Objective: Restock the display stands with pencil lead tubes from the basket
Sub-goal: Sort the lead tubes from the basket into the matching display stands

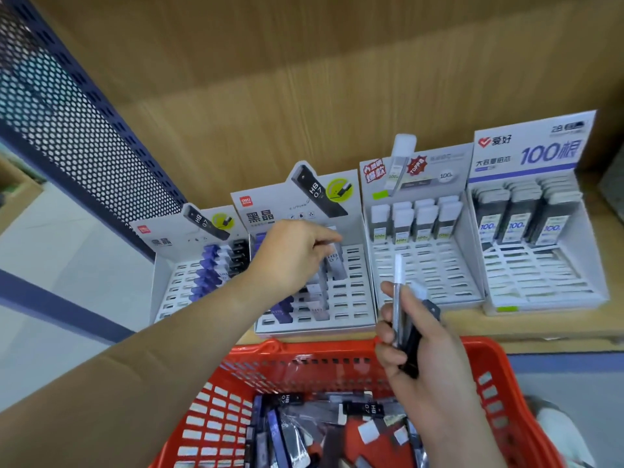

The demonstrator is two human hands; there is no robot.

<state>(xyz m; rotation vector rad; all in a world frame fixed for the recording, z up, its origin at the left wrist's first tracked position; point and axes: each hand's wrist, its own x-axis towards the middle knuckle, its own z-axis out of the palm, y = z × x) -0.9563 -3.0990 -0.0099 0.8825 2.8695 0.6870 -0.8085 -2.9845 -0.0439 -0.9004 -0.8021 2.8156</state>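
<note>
Standing at far left was a dark-blue metal panel (67, 123), punched all over with small round holes. Beside it, four white cardboard stands sat in a row on a wood-grain shelf (540, 327), each a sloped tray of slotted rows with a printed back card. On stand one (169, 275) a column of flat purple, white and black tubes filled the right side. Over stand two (353, 292) the left hand (290, 258) reached in, fingers curled, thumb and forefinger pinching the top of a slim grey tube (334, 265) marked HB 0.7; purple and grey tubes sat in the rows below. Along stand three (435, 275) white-capped rectangular tubes lined the back rows. In front of it the right hand (422, 359) gripped a bundle (398, 298) of long thin tubes, black and clear, pointing upward. At stand four (540, 282) dark tubes labelled 100 stood at the back. Below, just in front of the shelf, a red plastic lattice basket (304, 359) held a loose heap (283, 430) of tubes and clear wrappers.
</note>
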